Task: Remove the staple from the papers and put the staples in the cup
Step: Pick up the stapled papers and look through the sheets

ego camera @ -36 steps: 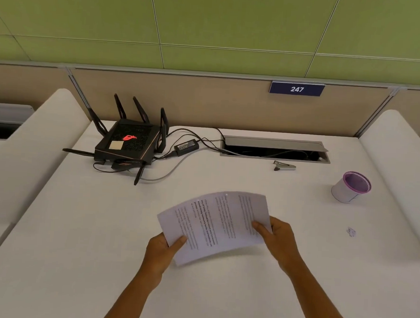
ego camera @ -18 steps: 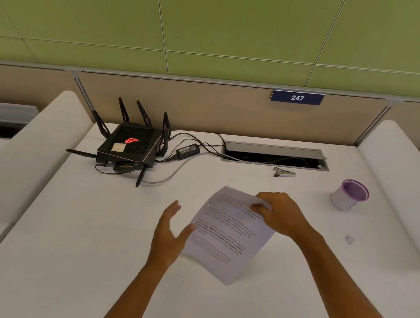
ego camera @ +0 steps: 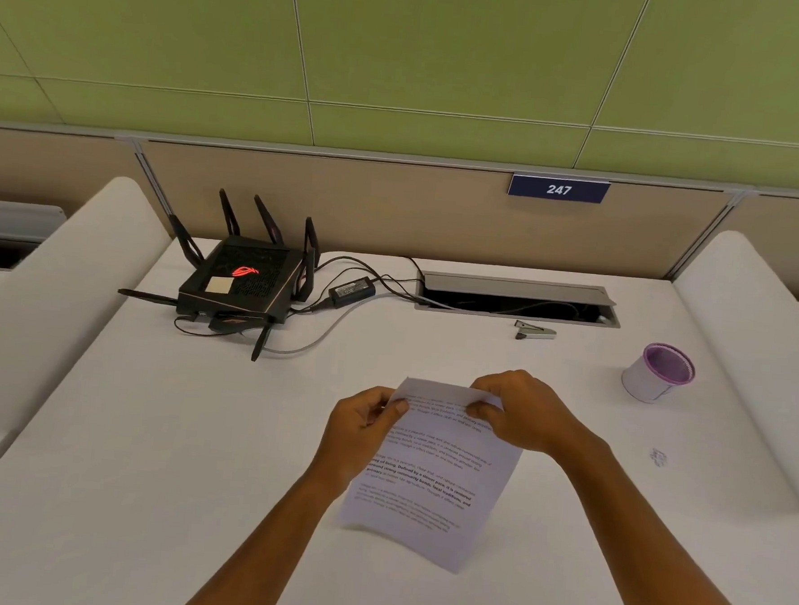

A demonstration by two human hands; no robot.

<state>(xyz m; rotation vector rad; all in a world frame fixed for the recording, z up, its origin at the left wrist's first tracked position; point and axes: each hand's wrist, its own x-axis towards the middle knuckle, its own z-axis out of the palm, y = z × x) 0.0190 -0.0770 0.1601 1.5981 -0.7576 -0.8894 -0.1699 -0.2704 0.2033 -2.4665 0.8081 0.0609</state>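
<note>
1. I had the papers (ego camera: 429, 472) held up at lower centre of the frame, printed side toward me, the sheet tilted so its bottom corner pointed to the lower right.
2. My left hand (ego camera: 360, 424) pinched the top left corner, thumb on the front face, fingers curled behind the sheet.
3. My right hand (ego camera: 519, 410) gripped the top edge just right of centre, fingers folded over the edge and closed tight on the paper.
4. The two hands sat near each other along that top edge, a short strip of bare paper between them.
5. The staple itself I could not make out; the corner was covered by my fingers.
6. The cup (ego camera: 657, 372), white with a purple rim, stood at the right of the frame on the desk (ego camera: 168, 452), well apart from the papers.
7. The staple remover (ego camera: 534, 330) lay on the desk in the upper middle, just in front of the open cable tray (ego camera: 515, 297).
8. A black router (ego camera: 239, 283) with antennas sat in the upper left, its power brick (ego camera: 351, 291) beside it.
9. A small scrap (ego camera: 658, 456) lay on the desk at the right, below the cup.
10. A blue sign (ego camera: 559, 189) reading 247 hung on the partition above.
</note>
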